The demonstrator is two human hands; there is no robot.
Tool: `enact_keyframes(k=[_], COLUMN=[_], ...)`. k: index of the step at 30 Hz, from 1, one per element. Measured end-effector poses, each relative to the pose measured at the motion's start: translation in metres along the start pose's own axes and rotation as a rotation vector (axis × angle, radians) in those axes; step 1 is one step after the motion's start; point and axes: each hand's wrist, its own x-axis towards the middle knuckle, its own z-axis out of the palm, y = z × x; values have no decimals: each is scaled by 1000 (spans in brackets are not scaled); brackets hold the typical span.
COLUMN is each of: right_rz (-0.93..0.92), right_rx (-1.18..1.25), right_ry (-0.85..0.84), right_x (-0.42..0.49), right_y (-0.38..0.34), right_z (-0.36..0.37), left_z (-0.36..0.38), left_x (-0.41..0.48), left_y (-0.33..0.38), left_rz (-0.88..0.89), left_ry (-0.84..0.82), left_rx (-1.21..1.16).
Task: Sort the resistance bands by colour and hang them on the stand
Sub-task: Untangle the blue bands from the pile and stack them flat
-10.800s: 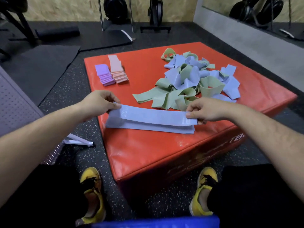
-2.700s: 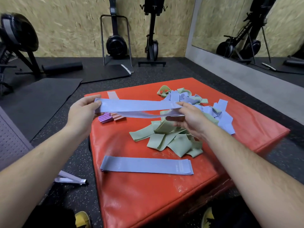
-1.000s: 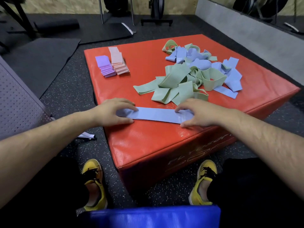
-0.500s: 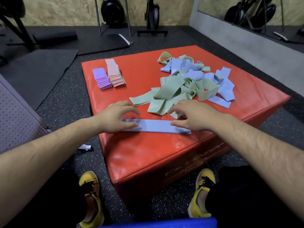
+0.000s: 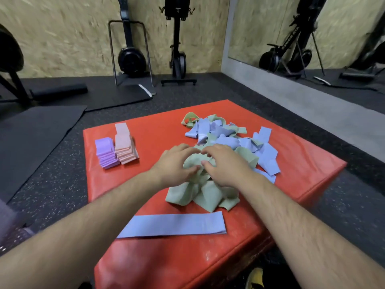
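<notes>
While both hands dig into the tangle, a flat blue band (image 5: 173, 226) lies near the front edge of the red padded box (image 5: 166, 265), long axis left-right. Left hand (image 5: 177, 163) and right hand (image 5: 226, 166) have fingers curled, pinching soft matte green bands (image 5: 208, 198); fingertips partly hidden in fabric. Loose blue bands (image 5: 265, 153) heaped behind. Folded purple stack (image 5: 105, 153) and pink stack (image 5: 125, 150) sit side by side far left.

Bare, hairy left forearm (image 5: 83, 226) and right forearm (image 5: 302, 226); yellow shoe (image 5: 255, 277).
</notes>
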Motion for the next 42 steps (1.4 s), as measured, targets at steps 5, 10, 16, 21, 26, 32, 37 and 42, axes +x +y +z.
enact_keyframes(k=[5,10,16,21,26,32,37,42], right_rz=[131,288,409,469,465,340,227,91], right_rx=[-36,31,111,137,261,328,627,919], right_ry=[80,104,-7,7,184,392,439,358], right_x=[33,53,67,75,80,81,81,71], right_y=[43,92,116,124,121,102,73,22], right_z=[1,10,24,31,30,5,-34,-74], left_z=[27,56,74,84,59,-1,-65,-111], left_x=[65,126,180,194,187,177,162,136], left_y=[9,18,27,23,30,29,35,34], left_rz=[-5,-8,-62,-31,31,40,20,-23], left_ry=[-78,-145,-265,-307,-244,-31,143,205], left_rx=[62,27,46,141,177,26,-238,-395])
